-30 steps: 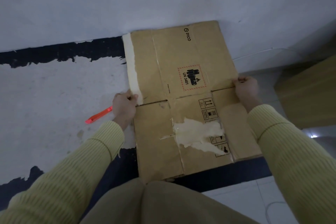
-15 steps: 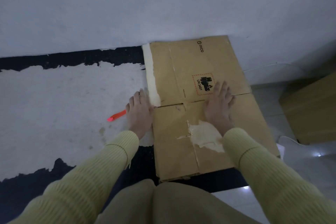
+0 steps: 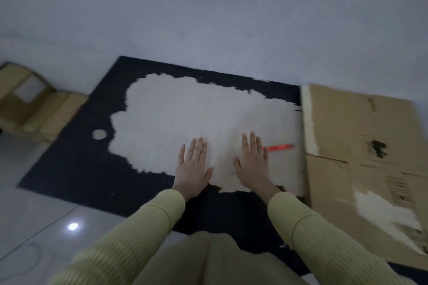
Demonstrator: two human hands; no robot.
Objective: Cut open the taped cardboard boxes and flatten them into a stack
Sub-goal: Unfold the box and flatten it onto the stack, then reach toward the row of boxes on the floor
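Two spread flat on rug (image 3: 69,169), left hand (image 3: 193,166), right hand (image 3: 252,164); red cutter (image 3: 279,147) between right hand and flat box (image 3: 361,146); boxes (image 3: 34,109) left

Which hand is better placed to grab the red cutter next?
Right. The right hand lies flat and open with the red cutter just beside its fingers, toward the flattened cardboard. The left hand is open too, but farther off, with the right hand in between.
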